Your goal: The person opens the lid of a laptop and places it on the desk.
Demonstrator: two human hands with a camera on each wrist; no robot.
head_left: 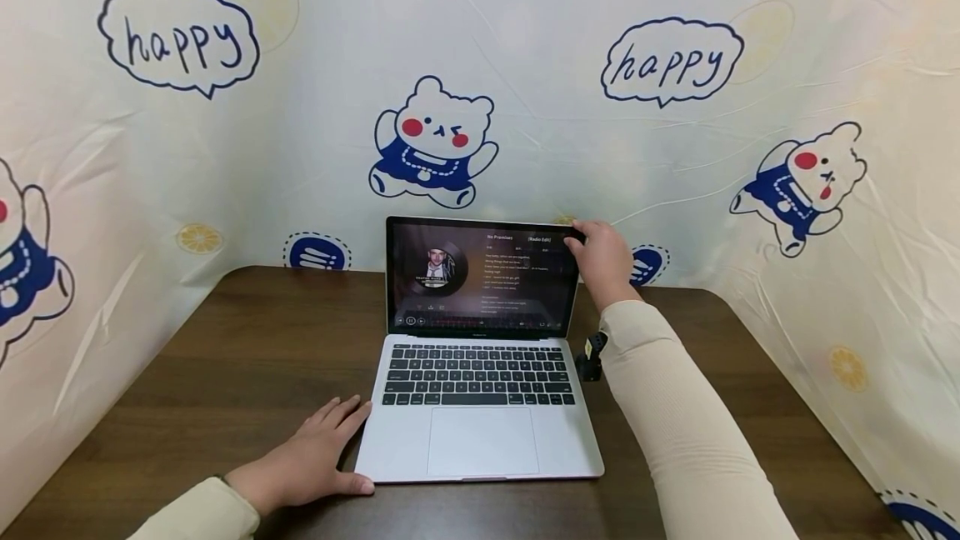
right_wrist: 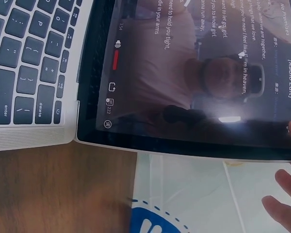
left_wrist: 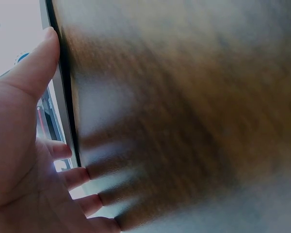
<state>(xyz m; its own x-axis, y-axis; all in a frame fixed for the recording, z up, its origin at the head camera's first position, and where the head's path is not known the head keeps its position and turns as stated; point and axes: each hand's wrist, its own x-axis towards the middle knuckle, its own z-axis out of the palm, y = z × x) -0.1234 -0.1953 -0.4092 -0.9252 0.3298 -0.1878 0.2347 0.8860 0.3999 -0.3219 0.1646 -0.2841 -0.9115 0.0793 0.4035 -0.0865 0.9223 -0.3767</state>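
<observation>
A silver laptop (head_left: 483, 440) stands opened on the wooden table, with a music player and song lyrics on its lit screen (head_left: 480, 273). My right hand (head_left: 603, 261) pinches the top right corner of the screen, thumb on the front side; in the right wrist view only its fingertips (right_wrist: 281, 208) show at the edge. By the laptop's front left corner, my left hand (head_left: 311, 457) rests with spread fingers, its thumb near the front edge and its other fingers along the left side. The left wrist view shows that thumb (left_wrist: 39, 63) against the laptop's edge.
A small black device (head_left: 591, 359) shows beside the laptop, next to my right sleeve (head_left: 682, 407). The brown table (head_left: 225, 357) extends to both sides. Behind it hangs a pale curtain (head_left: 555, 40) printed with bears and "happy" bubbles, close to the screen's back.
</observation>
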